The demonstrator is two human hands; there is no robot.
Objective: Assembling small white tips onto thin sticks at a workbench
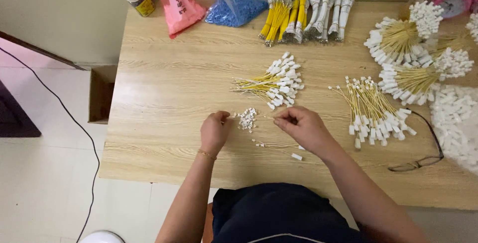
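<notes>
Palms down, both hands [256,126] pinch a thin yellow wire [261,117] over white connectors [247,119].

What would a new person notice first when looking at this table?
Probably the two hands at the front middle: the left hand and the right hand pinch a thin yellow wire between them, above a small pile of white connectors. Next come the fans of yellow wires with white plugs at the table's centre and right. Along the far edge lie tied yellow and white bundles, beside blue and pink bags.
</notes>
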